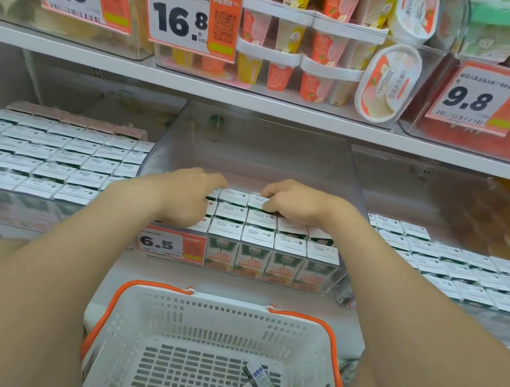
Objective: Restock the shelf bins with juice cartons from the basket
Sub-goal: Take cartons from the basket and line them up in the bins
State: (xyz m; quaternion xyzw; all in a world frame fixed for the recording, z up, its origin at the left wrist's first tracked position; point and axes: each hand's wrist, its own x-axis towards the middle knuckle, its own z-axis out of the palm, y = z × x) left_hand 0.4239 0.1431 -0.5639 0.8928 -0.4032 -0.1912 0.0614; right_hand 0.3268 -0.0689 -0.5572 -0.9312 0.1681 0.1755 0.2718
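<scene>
Here, left hand [189,197] fingers straight on juice cartons [258,236], right hand [299,204] fingertips hidden, perhaps pinching one

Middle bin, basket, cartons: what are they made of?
Middle bin: clear rigid plastic, probably acrylic; glossy, and the shelf back shows through its walls.
Basket: white moulded plastic, matte, with a slotted lattice; its orange handles look plastic too.
Juice cartons: apparently coated paperboard; sharp folded edges, printed faces, slight sheen.
</scene>
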